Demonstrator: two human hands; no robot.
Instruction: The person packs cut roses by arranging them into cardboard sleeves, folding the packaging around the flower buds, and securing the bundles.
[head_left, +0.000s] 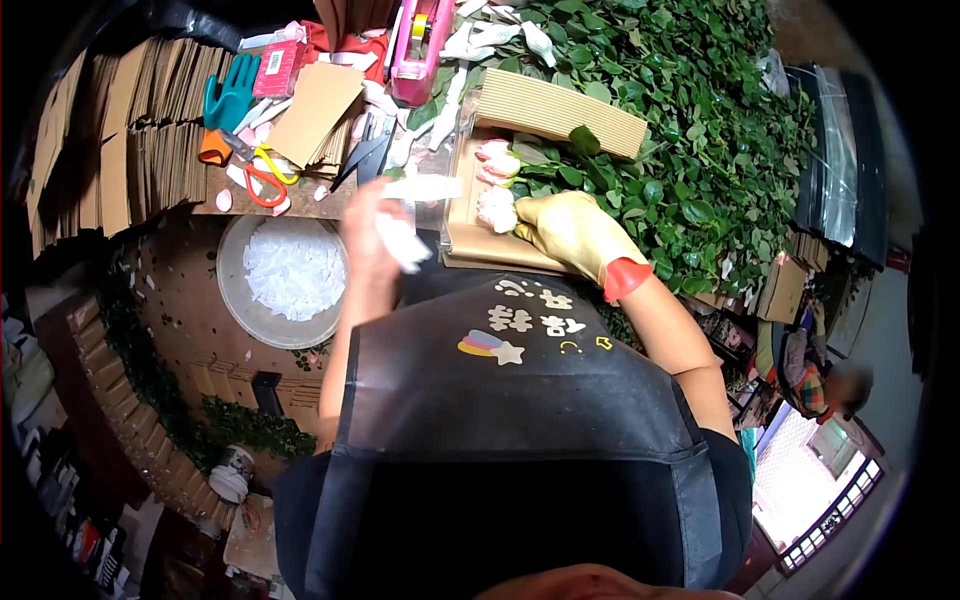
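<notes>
My right hand [570, 232], in a yellow glove with a red cuff, is closed around the base of a pale pink rose [496, 210]. Just beyond it, more pink rose heads [496, 160] lie with their leafy stems pointing right. They rest on brown cardboard [515, 247], and a corrugated cardboard strip [560, 110] lies along the far side. To the left, my left hand [372, 235] is bare and smeared by motion. White pieces [403, 243] show at its fingers; whether they are held or worn I cannot tell.
Below the left bench edge stands a tub [228, 290] of white strips. Scissors [265, 180], a teal glove [232, 92], cardboard stacks [120, 150] and a pink tape dispenser [412, 55] lie on the left. Leafy stems [680, 110] heap up on the right. Another person [805, 370] is far right.
</notes>
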